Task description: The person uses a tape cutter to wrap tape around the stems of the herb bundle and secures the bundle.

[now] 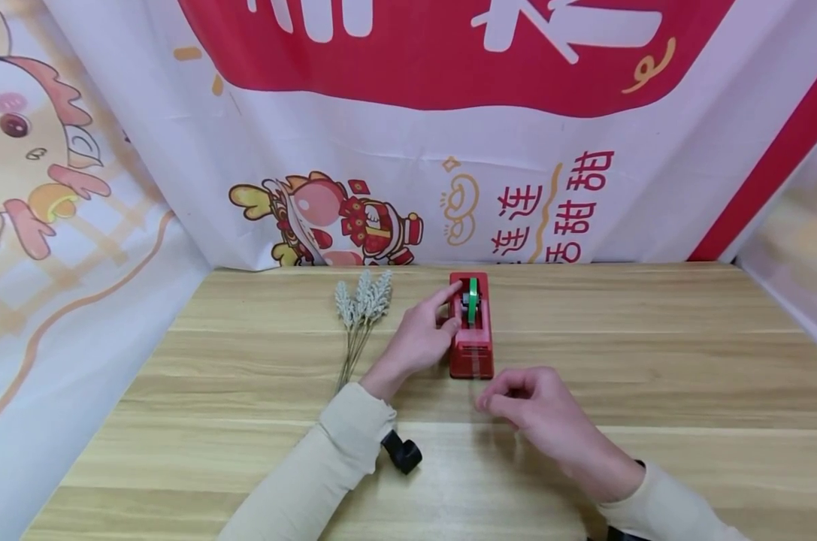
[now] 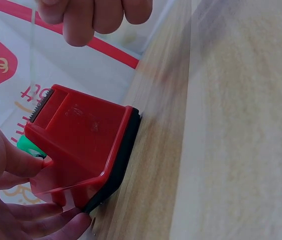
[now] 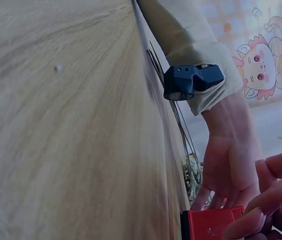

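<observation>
Sitting on wood-grained table (image 1: pixel 652 338) before printed curtain (image 1: pixel 367 139): red tape dispenser (image 1: pixel 484 323)

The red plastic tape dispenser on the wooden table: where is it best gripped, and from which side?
Probably by the left long wall, coming from the left. The red plastic tape dispenser stands upright, lengthwise to the viewer, so that wall is easily reached, and the left hand is on it; the dark serrated cutter lies toward the near end, better avoided.
</observation>
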The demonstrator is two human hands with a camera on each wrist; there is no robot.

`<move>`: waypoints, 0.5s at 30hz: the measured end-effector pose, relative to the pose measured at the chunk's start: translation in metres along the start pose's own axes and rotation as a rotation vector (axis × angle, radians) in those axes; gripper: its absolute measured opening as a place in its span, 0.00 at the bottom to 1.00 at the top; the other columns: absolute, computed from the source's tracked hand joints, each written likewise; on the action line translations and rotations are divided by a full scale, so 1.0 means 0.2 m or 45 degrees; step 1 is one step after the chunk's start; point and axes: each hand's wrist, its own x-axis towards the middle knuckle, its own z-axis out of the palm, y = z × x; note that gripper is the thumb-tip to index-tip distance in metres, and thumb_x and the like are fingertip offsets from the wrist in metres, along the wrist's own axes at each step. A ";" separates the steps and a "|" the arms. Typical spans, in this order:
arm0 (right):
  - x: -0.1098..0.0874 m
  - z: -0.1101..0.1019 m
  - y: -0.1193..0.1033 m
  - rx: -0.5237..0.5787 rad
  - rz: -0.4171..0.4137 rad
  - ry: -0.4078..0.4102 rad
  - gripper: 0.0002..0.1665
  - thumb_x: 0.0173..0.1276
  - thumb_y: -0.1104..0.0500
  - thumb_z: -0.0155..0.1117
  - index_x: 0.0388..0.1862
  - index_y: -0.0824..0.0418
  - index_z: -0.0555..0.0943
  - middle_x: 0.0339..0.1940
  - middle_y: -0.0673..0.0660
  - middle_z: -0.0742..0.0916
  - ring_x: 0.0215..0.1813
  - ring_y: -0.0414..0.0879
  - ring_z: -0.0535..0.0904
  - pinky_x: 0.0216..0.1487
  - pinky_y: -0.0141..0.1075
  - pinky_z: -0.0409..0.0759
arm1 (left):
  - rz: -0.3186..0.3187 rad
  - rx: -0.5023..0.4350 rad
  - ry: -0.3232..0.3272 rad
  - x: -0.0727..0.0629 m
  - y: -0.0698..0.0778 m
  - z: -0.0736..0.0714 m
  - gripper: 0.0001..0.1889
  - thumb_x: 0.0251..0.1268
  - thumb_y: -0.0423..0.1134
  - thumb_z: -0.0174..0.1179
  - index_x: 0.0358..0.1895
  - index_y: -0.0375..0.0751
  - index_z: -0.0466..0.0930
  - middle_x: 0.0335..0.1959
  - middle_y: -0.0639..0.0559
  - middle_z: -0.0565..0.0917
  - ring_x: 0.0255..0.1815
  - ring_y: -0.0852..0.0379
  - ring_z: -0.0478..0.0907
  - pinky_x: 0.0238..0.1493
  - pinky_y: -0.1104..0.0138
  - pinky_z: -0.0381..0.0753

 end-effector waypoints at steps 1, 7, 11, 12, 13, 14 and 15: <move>0.00 0.00 0.00 0.005 -0.008 -0.005 0.09 0.66 0.64 0.70 0.40 0.70 0.87 0.29 0.48 0.85 0.33 0.39 0.74 0.34 0.32 0.74 | -0.001 -0.006 -0.002 0.00 0.00 0.00 0.33 0.82 0.41 0.55 0.83 0.72 0.60 0.85 0.52 0.66 0.58 0.49 0.81 0.61 0.56 0.80; 0.00 -0.01 0.00 0.027 -0.049 -0.013 0.09 0.66 0.64 0.69 0.40 0.71 0.87 0.32 0.50 0.88 0.36 0.39 0.78 0.38 0.32 0.77 | -0.003 -0.022 -0.005 0.00 0.00 0.00 0.33 0.82 0.40 0.56 0.83 0.70 0.61 0.85 0.53 0.66 0.69 0.50 0.77 0.68 0.53 0.78; -0.01 -0.02 0.00 0.050 -0.136 -0.001 0.08 0.67 0.65 0.68 0.39 0.71 0.86 0.34 0.51 0.89 0.39 0.40 0.81 0.43 0.34 0.83 | -0.004 -0.026 -0.010 0.00 0.00 0.00 0.33 0.82 0.40 0.55 0.83 0.70 0.60 0.85 0.52 0.65 0.60 0.50 0.81 0.61 0.56 0.81; -0.02 -0.02 0.00 0.055 -0.160 0.007 0.08 0.67 0.65 0.69 0.39 0.72 0.86 0.34 0.51 0.89 0.39 0.40 0.82 0.44 0.34 0.83 | -0.001 -0.022 -0.011 0.00 0.00 0.00 0.33 0.82 0.39 0.55 0.83 0.70 0.60 0.85 0.52 0.65 0.56 0.52 0.82 0.58 0.58 0.82; -0.02 -0.02 0.00 0.057 -0.179 0.019 0.07 0.67 0.66 0.69 0.38 0.72 0.86 0.34 0.51 0.89 0.39 0.40 0.82 0.44 0.34 0.83 | 0.002 -0.021 -0.014 0.00 0.00 0.00 0.33 0.82 0.40 0.55 0.83 0.70 0.60 0.85 0.51 0.65 0.47 0.54 0.82 0.52 0.59 0.83; -0.03 -0.02 0.00 0.061 -0.198 0.029 0.07 0.67 0.66 0.70 0.38 0.72 0.86 0.33 0.50 0.89 0.39 0.40 0.82 0.44 0.34 0.84 | 0.005 -0.023 -0.014 0.00 0.00 0.00 0.33 0.82 0.40 0.55 0.83 0.70 0.60 0.85 0.51 0.66 0.45 0.54 0.82 0.49 0.60 0.84; -0.03 -0.01 0.00 0.061 -0.215 0.045 0.07 0.67 0.66 0.70 0.38 0.72 0.87 0.33 0.50 0.89 0.38 0.40 0.82 0.43 0.34 0.84 | 0.009 -0.022 -0.016 -0.01 0.00 0.00 0.33 0.82 0.40 0.55 0.83 0.70 0.60 0.85 0.51 0.66 0.36 0.56 0.80 0.42 0.62 0.83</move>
